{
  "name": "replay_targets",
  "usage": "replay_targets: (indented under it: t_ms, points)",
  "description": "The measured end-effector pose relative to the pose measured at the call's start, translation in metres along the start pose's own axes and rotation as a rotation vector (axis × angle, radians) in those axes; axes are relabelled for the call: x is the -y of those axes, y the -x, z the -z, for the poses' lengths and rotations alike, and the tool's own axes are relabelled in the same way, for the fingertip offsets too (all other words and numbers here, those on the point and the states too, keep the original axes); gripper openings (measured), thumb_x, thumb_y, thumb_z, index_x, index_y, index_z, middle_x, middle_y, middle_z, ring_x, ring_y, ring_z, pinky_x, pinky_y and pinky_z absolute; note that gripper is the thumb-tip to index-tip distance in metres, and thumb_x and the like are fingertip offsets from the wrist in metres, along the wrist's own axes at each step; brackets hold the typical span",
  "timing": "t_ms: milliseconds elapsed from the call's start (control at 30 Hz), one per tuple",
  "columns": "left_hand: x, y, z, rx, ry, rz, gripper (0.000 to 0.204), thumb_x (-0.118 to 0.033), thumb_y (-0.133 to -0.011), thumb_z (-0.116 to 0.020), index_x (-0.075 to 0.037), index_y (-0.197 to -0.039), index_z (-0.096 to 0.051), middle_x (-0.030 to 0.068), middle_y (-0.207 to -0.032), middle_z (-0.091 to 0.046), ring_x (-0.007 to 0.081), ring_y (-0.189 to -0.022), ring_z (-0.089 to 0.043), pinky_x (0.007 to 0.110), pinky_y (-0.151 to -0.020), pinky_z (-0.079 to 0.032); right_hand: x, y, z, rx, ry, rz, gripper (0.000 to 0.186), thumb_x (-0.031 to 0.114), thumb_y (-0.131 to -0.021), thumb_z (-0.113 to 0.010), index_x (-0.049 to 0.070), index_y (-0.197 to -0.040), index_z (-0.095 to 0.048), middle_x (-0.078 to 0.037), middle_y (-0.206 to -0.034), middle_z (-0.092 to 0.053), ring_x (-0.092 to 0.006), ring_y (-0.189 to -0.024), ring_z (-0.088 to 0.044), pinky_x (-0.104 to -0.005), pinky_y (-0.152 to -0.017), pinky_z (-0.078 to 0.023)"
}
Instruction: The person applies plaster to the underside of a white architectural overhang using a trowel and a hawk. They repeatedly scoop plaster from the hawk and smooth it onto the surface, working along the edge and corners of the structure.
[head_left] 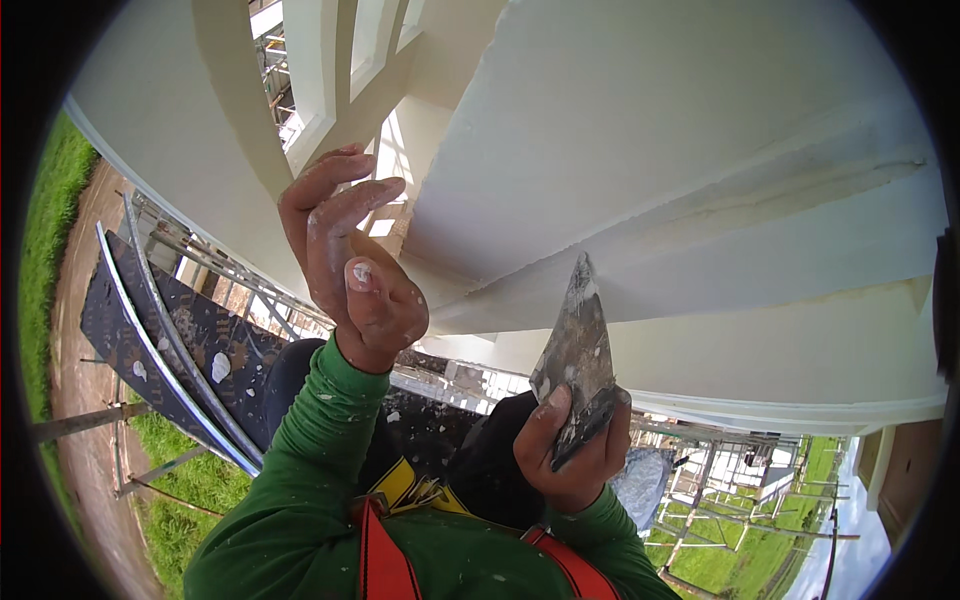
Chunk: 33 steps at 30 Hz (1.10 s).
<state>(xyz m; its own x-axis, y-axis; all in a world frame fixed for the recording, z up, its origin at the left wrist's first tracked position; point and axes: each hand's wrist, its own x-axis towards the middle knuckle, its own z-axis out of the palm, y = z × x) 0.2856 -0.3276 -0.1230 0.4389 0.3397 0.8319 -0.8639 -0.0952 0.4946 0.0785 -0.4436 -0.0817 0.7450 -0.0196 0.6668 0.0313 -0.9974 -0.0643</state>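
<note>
My left hand (355, 262) is raised at the left centre, next to the pale wall. Its fingers are bent but apart, with white smears on the skin and thumb, and nothing shows in it. Lower and to the right, my right hand (572, 450) grips a pointed trowel (580, 345). The trowel's grey, triangular blade is streaked with plaster and points up toward the wall's lower band. Its handle is hidden. The pale plastered wall (640, 130) fills the upper right, with a rough, patchy strip (760, 205) running along a ledge.
A dark board (165, 340) with white lumps lies at left, crossed by bent metal tubes (175, 375). Scaffolding (710, 500) stands at lower right, near a plastic-like bag (640, 485). Red harness straps (385, 555) cross my green top. Grass and a dirt track lie far below.
</note>
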Motion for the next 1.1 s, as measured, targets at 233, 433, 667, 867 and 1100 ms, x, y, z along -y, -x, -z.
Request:
replay_targets:
  t_ms: [233,433,667,867,1100]
  points:
    - [0.009,0.007,-0.003,0.047,0.049,0.11,0.052,-0.034,-0.097,-0.031,0.006,-0.101,-0.064,0.0227,-0.112,-0.055,0.034,-0.108,-0.056,0.047,-0.096,-0.045,0.004,0.014,-0.002,0.123,-0.066,-0.001,0.04,0.006,-0.081,-0.06,-0.02,-0.112,-0.059,-0.028,-0.104,-0.067,-0.0283,-0.074,-0.069,-0.0302,-0.061,-0.06]
    - [0.009,0.006,-0.008,0.061,0.109,0.152,0.05,-0.029,-0.097,-0.029,0.007,-0.102,-0.063,0.0229,-0.109,-0.056,0.0309,-0.104,-0.057,0.044,-0.095,-0.046,-0.003,0.031,-0.027,0.296,-0.131,-0.077,0.05,0.012,-0.08,-0.064,-0.019,-0.119,-0.056,-0.026,-0.109,-0.065,-0.0293,-0.084,-0.069,-0.0328,-0.068,-0.06]
    - [0.01,0.013,-0.01,0.085,0.323,0.405,0.056,-0.037,-0.102,-0.029,0.01,-0.111,-0.057,0.021,-0.113,-0.056,0.0276,-0.106,-0.057,0.04,-0.095,-0.045,0.007,0.01,-0.011,0.032,-0.181,0.044,0.041,0.008,-0.082,-0.061,-0.016,-0.115,-0.058,-0.028,-0.106,-0.067,-0.0279,-0.074,-0.068,-0.0294,-0.058,-0.058]
    - [0.02,0.015,-0.006,0.116,0.31,0.453,0.051,-0.032,-0.103,-0.031,0.012,-0.116,-0.054,0.0205,-0.114,-0.056,0.0263,-0.105,-0.057,0.037,-0.093,-0.046,0.018,-0.038,0.004,-0.16,-0.403,-0.037,0.04,0.006,-0.084,-0.058,-0.019,-0.116,-0.058,-0.03,-0.104,-0.068,-0.0316,-0.077,-0.07,-0.0311,-0.058,-0.06]
    - [0.027,0.018,-0.008,0.151,0.239,0.4,0.044,-0.024,-0.103,-0.033,0.013,-0.119,-0.052,0.0203,-0.114,-0.056,0.0258,-0.103,-0.058,0.035,-0.091,-0.047,0.031,-0.004,-0.05,-0.069,-0.38,-0.036,0.048,0.008,-0.082,-0.059,-0.024,-0.116,-0.051,-0.033,-0.12,-0.061,-0.0346,-0.092,-0.067,-0.0318,-0.059,-0.06]
